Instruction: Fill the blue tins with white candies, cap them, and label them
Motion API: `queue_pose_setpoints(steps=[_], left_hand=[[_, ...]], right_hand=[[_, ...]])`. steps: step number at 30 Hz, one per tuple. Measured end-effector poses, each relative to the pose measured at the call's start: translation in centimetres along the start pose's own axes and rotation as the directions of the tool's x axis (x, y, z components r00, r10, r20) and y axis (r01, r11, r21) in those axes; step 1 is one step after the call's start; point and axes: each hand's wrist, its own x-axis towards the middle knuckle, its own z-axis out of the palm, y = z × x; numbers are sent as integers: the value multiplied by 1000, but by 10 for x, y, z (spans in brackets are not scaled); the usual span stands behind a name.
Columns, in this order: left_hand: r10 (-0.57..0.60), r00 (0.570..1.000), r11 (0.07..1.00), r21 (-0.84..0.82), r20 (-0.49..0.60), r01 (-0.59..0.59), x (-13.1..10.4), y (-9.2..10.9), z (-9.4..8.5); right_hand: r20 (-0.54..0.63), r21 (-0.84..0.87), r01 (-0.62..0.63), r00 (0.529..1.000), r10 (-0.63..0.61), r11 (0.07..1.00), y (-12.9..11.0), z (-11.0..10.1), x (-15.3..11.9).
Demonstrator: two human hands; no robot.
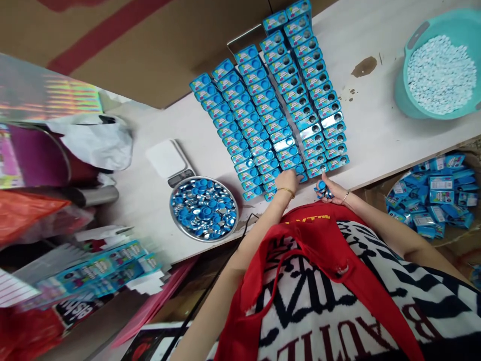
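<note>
Several rows of small blue printed tins stand close together on the white table. Tins in the left rows carry round blue caps; those in the two right rows show open round holes. My left hand is at the near end of the third row, fingers curled down onto a blue cap on a tin; its fingertips are partly hidden. Close by, just right of it, my right hand is closed around several loose blue caps with metal-coloured rims, at the table's near edge.
A round metal tray of loose caps stands left, touching a white scale. A turquoise tub of white pellets is at the right. Below the edge, a box holds blue packets. A large carton borders the back.
</note>
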Motion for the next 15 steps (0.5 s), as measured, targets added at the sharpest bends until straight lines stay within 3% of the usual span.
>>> queue_pose_setpoints(steps=[5, 8, 12, 15], left_hand=[[36, 999, 999, 0, -23, -36, -2, -6, 1], [156, 982, 959, -222, -104, -176, -9, -4, 4], [451, 865, 637, -599, -220, -485, -23, 10, 17], [498, 826, 514, -678, -264, -526, -26, 25, 26]], right_hand=[[10, -15, -4, 1000, 5, 1000, -2, 3, 3], [22, -18, -18, 1000, 18, 1000, -4, 5, 3], [2, -32, -38, 999, 38, 999, -1, 4, 1], [-62, -2, -33, 998, 33, 999, 1, 0, -1]])
